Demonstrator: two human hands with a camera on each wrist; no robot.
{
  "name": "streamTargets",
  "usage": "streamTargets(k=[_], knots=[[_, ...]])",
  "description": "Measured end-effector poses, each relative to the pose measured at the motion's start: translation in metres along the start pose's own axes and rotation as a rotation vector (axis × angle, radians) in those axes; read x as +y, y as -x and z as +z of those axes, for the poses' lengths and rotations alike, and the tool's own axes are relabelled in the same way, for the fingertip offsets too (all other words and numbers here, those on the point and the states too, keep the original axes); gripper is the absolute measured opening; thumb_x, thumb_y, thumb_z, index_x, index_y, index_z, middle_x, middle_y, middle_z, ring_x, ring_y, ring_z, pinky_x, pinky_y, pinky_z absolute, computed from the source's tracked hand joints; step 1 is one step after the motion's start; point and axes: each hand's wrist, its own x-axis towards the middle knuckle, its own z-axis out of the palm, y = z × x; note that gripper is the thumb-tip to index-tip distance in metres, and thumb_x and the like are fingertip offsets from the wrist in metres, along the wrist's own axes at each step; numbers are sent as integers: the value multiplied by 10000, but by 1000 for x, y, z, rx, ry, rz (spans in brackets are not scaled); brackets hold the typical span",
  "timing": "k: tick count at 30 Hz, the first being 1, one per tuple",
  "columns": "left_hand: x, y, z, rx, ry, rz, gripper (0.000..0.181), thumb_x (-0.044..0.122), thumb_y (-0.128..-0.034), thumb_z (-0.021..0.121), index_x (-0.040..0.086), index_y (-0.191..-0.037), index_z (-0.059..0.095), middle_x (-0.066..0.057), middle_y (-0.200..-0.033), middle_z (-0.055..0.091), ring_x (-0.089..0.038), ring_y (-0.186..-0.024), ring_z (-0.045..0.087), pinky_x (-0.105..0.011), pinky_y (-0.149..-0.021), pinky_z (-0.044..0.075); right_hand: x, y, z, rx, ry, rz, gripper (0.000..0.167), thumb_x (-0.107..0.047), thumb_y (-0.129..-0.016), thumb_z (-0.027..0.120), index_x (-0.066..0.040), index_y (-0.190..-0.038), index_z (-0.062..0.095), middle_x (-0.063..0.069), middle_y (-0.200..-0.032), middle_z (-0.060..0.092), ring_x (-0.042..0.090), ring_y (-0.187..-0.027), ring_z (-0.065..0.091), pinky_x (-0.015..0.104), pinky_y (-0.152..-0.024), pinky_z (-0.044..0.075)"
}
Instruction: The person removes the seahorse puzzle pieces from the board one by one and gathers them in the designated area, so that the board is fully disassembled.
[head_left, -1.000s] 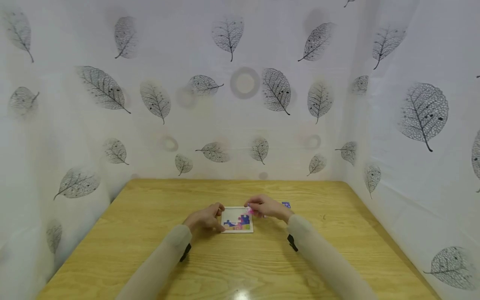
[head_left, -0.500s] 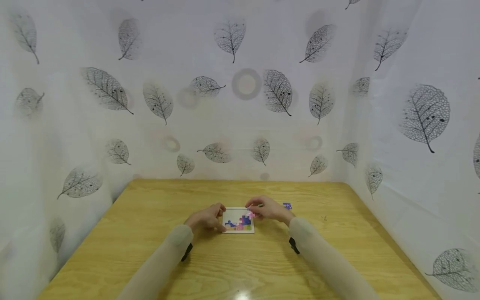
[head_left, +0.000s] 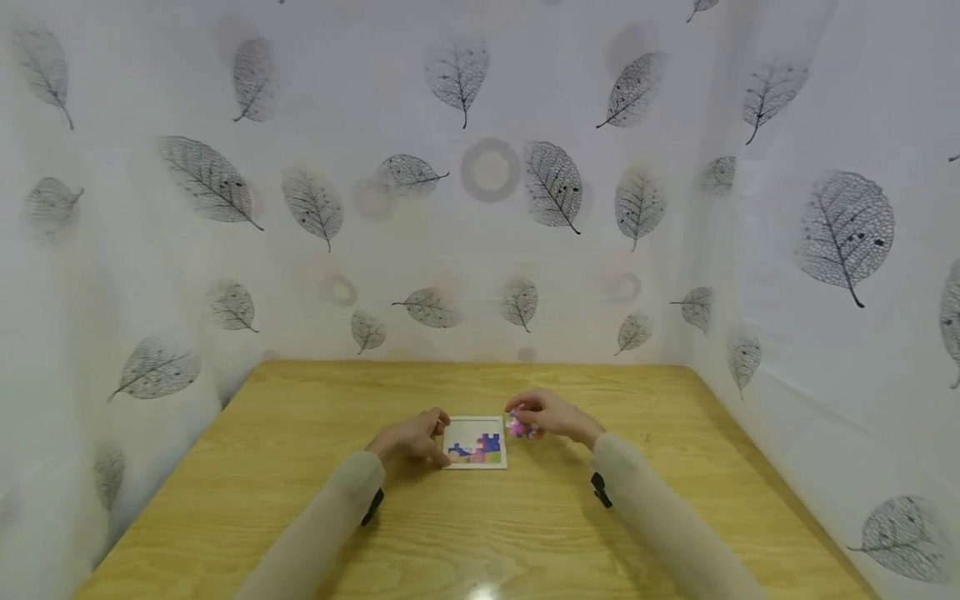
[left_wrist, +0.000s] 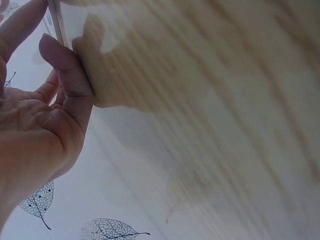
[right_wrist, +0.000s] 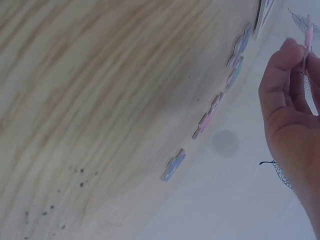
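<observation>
A white-framed puzzle tray (head_left: 476, 467) lies on the table, with joined blue, pink and yellow pieces (head_left: 487, 447) along its bottom and lower right. My left hand (head_left: 412, 435) grips the tray's left side, thumb at the lower corner and fingers at the upper. In the left wrist view, that hand (left_wrist: 55, 117) touches the tray's edge (left_wrist: 59, 22). Just right of the tray, my right hand (head_left: 558, 417) pinches a pink piece (head_left: 516, 427). The right wrist view shows this piece (right_wrist: 308, 32) held edge-on, above the table, between thumb and fingers of the hand (right_wrist: 290, 100).
Loose pieces lie on the table right of the tray, partly under my right hand; the right wrist view shows a blue one (right_wrist: 173, 166), a pink one (right_wrist: 207, 117) and others (right_wrist: 239, 46). A leaf-patterned curtain (head_left: 480, 242) stands behind the wooden table (head_left: 480, 533) and along its sides.
My right hand has moved right, off the tray's upper right corner, with the pink piece in its fingers. It now covers the purple piece seen earlier. The left hand stays on the tray.
</observation>
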Motion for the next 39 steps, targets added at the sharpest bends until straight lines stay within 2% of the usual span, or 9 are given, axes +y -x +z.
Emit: streamTargets(k=[2,7,14,18,24,29,33,39], knots=[[-1,0,1,0,-5,-3,694,144,-750,842,47,-1319,455,-147,-1285,509,-331,-1235,476,-510,-1087,356,1,1,-1,4,-13,12,313,-152,-1026,505,-13,-1299,568,129,-1010,648,288,-831,639,443,-683,571],[-1,0,0,7,8,-21,684,136,-752,837,52,-1314,456,-148,-1285,502,-327,-1227,472,-506,-1089,357,1,1,-6,21,-6,0,319,-179,-1010,543,21,-1257,579,110,-1005,665,250,-813,647,446,-661,571],[2,0,-2,5,3,-20,694,132,-743,841,49,-1315,457,-151,-1276,504,-321,-1212,481,-494,-1074,378,8,4,-15,74,64,-4,282,-203,-1001,563,-18,-1192,657,69,-918,686,340,-751,628,381,-539,515],[3,0,-2,9,3,-25,673,142,-757,834,57,-1310,459,-150,-1283,502,-316,-1202,478,-502,-1073,372,12,6,-19,87,49,0,274,-165,-1005,551,6,-1192,653,94,-881,677,310,-679,608,348,-516,499],[-1,0,0,-2,11,-21,683,133,-752,836,51,-1312,455,-152,-1288,499,-319,-1220,473,-495,-1079,369,21,11,-23,53,-42,18,284,-111,-995,557,45,-1223,622,177,-1025,687,222,-731,659,436,-659,584],[-2,0,1,2,15,-23,688,128,-750,836,53,-1318,455,-157,-1301,498,-333,-1242,464,-503,-1089,359,27,15,-27,47,-71,30,320,-92,-971,591,76,-1244,592,225,-1077,671,191,-740,667,396,-686,591],[-2,-1,3,2,31,-38,682,150,-758,835,71,-1321,458,-142,-1314,494,-314,-1242,458,-510,-1105,338,29,20,-31,57,-57,48,324,-66,-937,627,65,-1232,596,207,-1061,661,194,-777,657,375,-704,588],[-1,-3,2,0,42,-38,682,134,-756,837,70,-1319,458,-154,-1329,490,-326,-1253,451,-525,-1106,330,32,26,-36,64,23,56,303,-73,-917,639,20,-1205,622,167,-1018,657,217,-817,629,387,-723,574]])
